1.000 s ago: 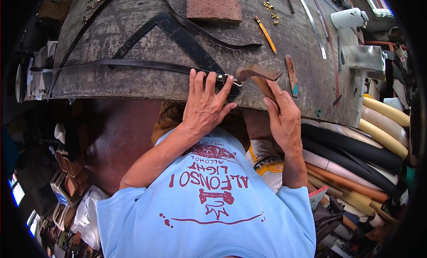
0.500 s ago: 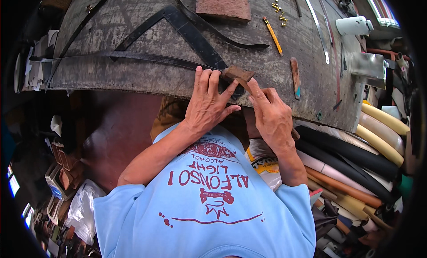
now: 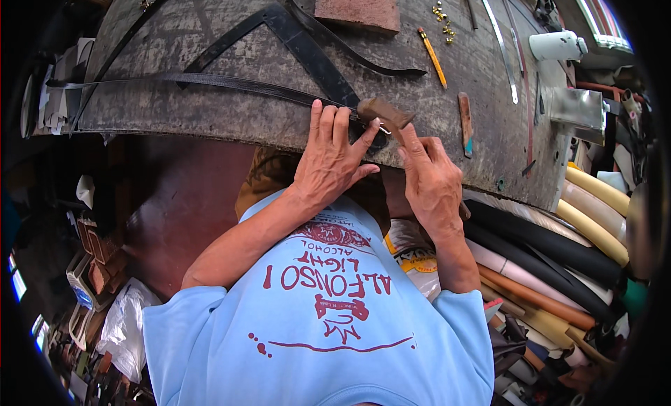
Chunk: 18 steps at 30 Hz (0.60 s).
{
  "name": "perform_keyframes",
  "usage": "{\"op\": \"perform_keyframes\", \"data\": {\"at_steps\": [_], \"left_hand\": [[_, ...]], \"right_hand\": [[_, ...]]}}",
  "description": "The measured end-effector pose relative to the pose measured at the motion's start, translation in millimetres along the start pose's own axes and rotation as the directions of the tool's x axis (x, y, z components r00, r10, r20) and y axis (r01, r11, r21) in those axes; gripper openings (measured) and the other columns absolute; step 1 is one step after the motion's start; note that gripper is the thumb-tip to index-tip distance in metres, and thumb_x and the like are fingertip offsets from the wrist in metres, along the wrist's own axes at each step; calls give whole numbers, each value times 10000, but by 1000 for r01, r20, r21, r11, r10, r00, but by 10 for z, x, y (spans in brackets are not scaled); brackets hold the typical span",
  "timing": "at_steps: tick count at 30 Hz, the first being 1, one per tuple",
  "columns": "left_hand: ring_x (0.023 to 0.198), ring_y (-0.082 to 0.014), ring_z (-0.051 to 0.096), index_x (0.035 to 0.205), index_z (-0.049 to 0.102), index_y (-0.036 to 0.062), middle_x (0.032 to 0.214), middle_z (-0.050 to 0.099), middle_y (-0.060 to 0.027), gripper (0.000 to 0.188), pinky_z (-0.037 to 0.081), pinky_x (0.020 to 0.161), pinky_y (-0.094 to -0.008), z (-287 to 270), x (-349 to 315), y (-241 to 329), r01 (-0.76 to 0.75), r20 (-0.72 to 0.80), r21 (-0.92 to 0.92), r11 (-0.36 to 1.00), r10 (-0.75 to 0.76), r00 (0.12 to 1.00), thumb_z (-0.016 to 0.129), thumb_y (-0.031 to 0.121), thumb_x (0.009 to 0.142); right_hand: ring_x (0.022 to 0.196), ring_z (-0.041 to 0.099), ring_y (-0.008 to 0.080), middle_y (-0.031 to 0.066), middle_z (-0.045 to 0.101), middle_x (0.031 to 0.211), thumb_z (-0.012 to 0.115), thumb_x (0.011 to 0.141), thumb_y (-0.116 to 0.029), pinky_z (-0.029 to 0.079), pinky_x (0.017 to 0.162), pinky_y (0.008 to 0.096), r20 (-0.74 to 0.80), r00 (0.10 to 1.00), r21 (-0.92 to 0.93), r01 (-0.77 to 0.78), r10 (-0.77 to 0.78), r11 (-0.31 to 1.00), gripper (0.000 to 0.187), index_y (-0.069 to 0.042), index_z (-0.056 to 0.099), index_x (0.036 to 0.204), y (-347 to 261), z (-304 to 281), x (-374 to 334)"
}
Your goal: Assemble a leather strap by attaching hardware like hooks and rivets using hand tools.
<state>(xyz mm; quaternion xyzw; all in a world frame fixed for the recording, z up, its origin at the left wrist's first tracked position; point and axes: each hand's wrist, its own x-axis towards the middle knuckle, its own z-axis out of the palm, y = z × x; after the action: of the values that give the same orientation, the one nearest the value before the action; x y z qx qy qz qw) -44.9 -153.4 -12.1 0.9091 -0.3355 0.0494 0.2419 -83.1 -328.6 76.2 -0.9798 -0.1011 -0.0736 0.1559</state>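
A long black leather belt (image 3: 251, 88) runs along the near part of the worktable, its right end under the fingertips of my left hand (image 3: 326, 151). That hand holds the end down, with the index finger beside a small shiny metal piece, perhaps a buckle (image 3: 384, 128). My right hand (image 3: 431, 175) is closed round a hammer (image 3: 386, 114). The hammer's brown, worn head is just over the belt end and partly covers it. Most of its handle is hidden by my palm.
On the worktable (image 3: 231, 119) lie a black metal square (image 3: 300, 51), a reddish block (image 3: 356, 7), a yellow pencil (image 3: 433, 58), brass studs (image 3: 446, 30), a wooden-handled tool (image 3: 465, 125) and a metal ruler (image 3: 498, 46). Rolled sheets (image 3: 545, 228) are stacked at right.
The hammer head has shifted slightly right and turned, and the shiny metal piece now shows beneath it. My left hand keeps its place on the belt. The view has shifted slightly.
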Motion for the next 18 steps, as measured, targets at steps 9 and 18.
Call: {"op": "perform_keyframes", "data": {"at_steps": [9, 18], "left_hand": [[1255, -416, 333, 1454, 433, 202, 1295, 322, -220, 860, 251, 1136, -628, 0, 8, 1, 12, -10, -29, 1000, -12, 1000, 811, 434, 717], [1264, -412, 324, 1442, 434, 212, 1295, 312, -217, 898, 265, 1135, -621, 5, 1, 7, 24, -11, -53, 998, -25, 1000, 856, 372, 665]], "right_hand": [[694, 636, 245, 89, 595, 853, 661, 898, -75, 521, 572, 378, 5, 1000, 5, -16, 16, 1000, 513, -181, 557, 1389, -1, 112, -45], [677, 629, 244, 92, 588, 842, 674, 872, -54, 518, 579, 372, -73, 997, 25, -17, 18, 1000, 547, -174, 557, 1393, -46, 106, -55]]}}
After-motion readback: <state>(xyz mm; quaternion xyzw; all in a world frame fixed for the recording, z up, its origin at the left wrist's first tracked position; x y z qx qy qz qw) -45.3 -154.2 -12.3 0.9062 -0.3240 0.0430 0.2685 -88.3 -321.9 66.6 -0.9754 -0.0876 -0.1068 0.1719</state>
